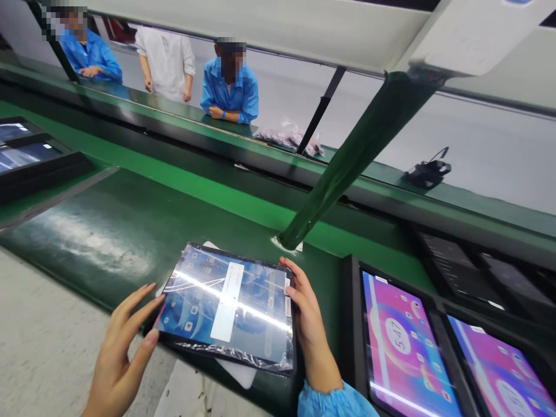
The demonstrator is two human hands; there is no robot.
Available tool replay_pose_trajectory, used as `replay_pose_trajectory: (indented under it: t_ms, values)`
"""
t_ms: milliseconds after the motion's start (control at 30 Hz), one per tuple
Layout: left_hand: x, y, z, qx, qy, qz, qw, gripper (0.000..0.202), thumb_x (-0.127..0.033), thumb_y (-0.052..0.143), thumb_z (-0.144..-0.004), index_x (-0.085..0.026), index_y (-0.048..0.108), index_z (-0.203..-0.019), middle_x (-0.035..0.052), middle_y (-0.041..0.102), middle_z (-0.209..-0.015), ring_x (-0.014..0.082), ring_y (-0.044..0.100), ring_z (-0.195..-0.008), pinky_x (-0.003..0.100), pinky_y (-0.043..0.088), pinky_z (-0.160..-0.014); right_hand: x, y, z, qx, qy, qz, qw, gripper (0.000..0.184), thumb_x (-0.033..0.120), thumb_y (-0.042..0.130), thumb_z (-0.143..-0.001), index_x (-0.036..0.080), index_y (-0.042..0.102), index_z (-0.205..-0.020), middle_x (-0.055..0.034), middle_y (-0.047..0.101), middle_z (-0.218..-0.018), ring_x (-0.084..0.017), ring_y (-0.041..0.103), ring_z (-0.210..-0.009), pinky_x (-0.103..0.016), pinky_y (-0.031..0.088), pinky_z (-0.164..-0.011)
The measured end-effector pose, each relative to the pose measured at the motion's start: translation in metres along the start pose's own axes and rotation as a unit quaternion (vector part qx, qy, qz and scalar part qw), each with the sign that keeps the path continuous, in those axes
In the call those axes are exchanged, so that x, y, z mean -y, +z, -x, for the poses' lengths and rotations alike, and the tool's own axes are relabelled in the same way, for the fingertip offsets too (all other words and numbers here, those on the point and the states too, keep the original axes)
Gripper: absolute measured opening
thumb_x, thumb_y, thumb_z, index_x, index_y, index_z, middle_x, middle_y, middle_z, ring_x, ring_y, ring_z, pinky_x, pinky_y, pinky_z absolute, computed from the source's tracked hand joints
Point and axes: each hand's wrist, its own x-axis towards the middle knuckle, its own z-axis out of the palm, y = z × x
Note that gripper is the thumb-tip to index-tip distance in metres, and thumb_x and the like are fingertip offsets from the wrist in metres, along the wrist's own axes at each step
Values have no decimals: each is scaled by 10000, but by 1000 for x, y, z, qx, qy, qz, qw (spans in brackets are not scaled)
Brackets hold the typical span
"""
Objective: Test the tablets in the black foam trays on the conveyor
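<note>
A tablet (256, 313) with its screen lit is held in front of me above the green bench. Clear film wrinkles along its lower edge, and a pale pop-up box shows on the screen. My right hand (306, 313) grips the tablet's right edge, thumb on the front by small white labels and fingers behind. My left hand (125, 347) is at the left edge, fingers spread and fingertips at or close to the tablet's side; exact contact is unclear. Part of a white flat piece (238, 372) shows beneath the tablet.
At right, a black tray (351, 324) holds tablets with pink and blue screens (410, 341). Another tray (47, 174) with tablets lies far left. A slanted green post (343, 168) rises from the bench (108, 231). Beyond it, people in blue and white stand at another counter.
</note>
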Motion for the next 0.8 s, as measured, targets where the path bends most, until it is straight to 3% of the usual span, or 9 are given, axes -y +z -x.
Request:
replay_pose_trajectory:
  t_ms: [133, 267, 400, 500, 633, 700, 800]
  values:
    - [-13, 6, -6, 22, 112, -101, 988, 555, -328, 547, -921, -423, 438, -1457, -27, 366, -1580, 284, 305, -1473, 424, 189, -1237, -2, 1, 1, -11, -3, 2, 1000, 451, 370, 650, -815, 295, 663, -1260, -28, 604, -1417, -305, 497, -1348, -436, 351, -1146]
    - [-14, 10, -9, 5, 109, -158, 981, 625, -348, 533, -929, -364, 343, -1524, 27, 234, -1647, 358, 171, -1522, 540, 130, -1245, -3, 2, 1, -22, -8, 2, 1000, 427, 379, 636, -824, 283, 682, -1237, -30, 635, -1377, -301, 518, -1322, -431, 347, -1145]
    - [-16, 12, -9, 22, 132, -168, 977, 553, -330, 529, -921, -363, 449, -1467, 15, 214, -1659, 395, 139, -1526, 607, 137, -1229, -5, 3, 2, -25, -11, -8, 1000, 400, 389, 604, -848, 274, 694, -1221, -31, 642, -1366, -293, 535, -1298, -426, 355, -1139]
    - [-24, 15, -6, 65, 198, -153, 966, 583, -289, 550, -897, -413, 445, -1456, -15, 225, -1656, 346, 153, -1533, 560, 113, -1240, -6, 3, 2, -27, -12, -13, 999, 391, 390, 595, -858, 272, 697, -1216, -31, 643, -1366, -289, 530, -1305, -429, 341, -1153]
    - [-31, 17, 1, 110, 287, -131, 943, 648, -281, 578, -852, -363, 433, -1478, 25, 252, -1647, 296, 211, -1524, 452, 81, -1264, -8, 3, 4, -27, -14, -16, 999, 388, 390, 592, -866, 272, 695, -1221, -33, 642, -1369, -288, 519, -1318, -433, 314, -1173]
    - [-30, 14, 3, 102, 281, -131, 945, 649, -275, 566, -849, -364, 435, -1478, 19, 273, -1639, 293, 245, -1512, 457, 90, -1267, -7, 3, 5, -27, -11, -22, 999, 391, 394, 587, -869, 270, 694, -1224, -35, 643, -1367, -287, 528, -1308, -431, 330, -1163]
    - [-22, 8, 5, 67, 211, -123, 967, 595, -289, 537, -876, -424, 454, -1450, -30, 350, -1602, 291, 285, -1494, 494, 102, -1268, -7, 4, 5, -29, -12, -27, 999, 393, 395, 585, -870, 267, 694, -1225, -34, 644, -1366, -284, 531, -1307, -425, 342, -1158]
